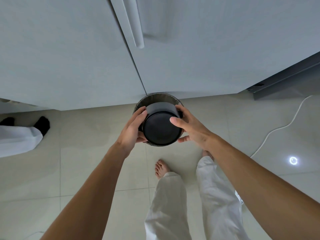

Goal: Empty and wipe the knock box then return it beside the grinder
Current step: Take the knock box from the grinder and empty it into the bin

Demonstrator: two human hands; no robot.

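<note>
While both the left hand point(133, 127) and right hand point(190, 129) clasp the upturned knock box point(161, 129), pale floor tiles point(86, 153) meet white cabinets point(69, 58), perhaps a bin point(155, 98) beneath.

The knock box point(161, 129) is turned bottom-up toward the camera, so its open mouth and inside are hidden. It covers most of the bin point(156, 99) below it; only the bin's far rim and a strip of liner show. The left hand point(133, 129) has its fingertips out of sight behind the box wall. A second person's trouser leg point(19, 139) is cut off by the left edge. The white cable point(280, 129) runs behind the right forearm.
</note>
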